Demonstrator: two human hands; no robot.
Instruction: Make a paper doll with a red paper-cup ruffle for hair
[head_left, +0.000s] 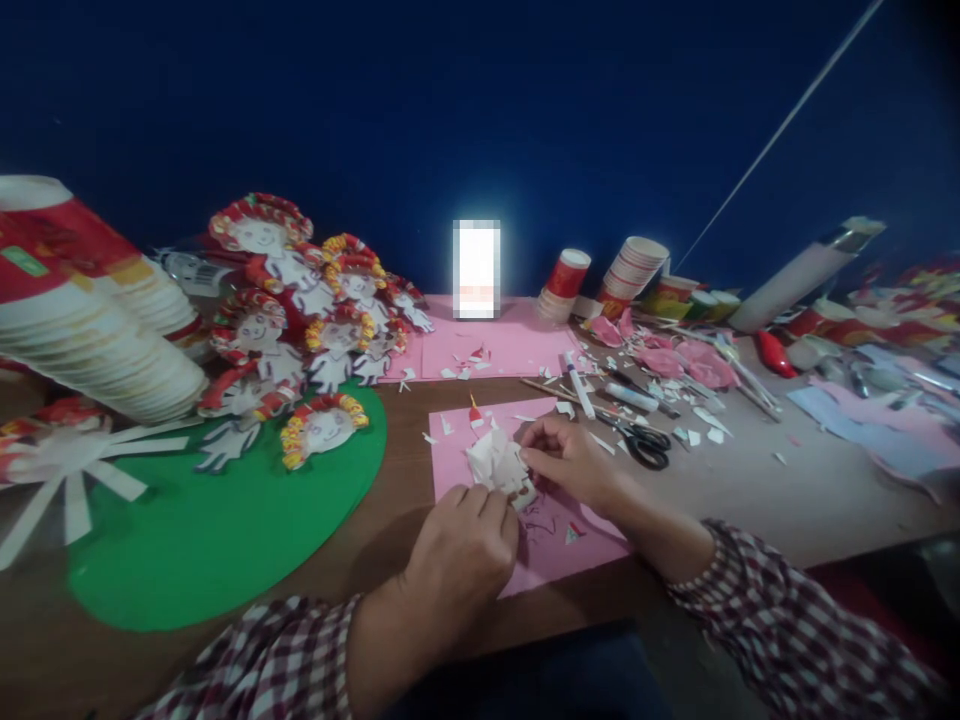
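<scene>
Brown wood-look counter, with a smooth green rounded sheet on the left and a flat, straight-edged pink sheet in front of the person. The left hand and right hand are both pinching a creased white paper piece over the pink one, slanting from far left to near right; left fingers hide its lower edge. Black-handled scissors sit just past the right hand, with white scraps strewn around.

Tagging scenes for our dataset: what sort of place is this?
Probably a craft workspace: scissors, loose paper scraps and a cluster of paper dolls with drawn faces point that way.
</scene>
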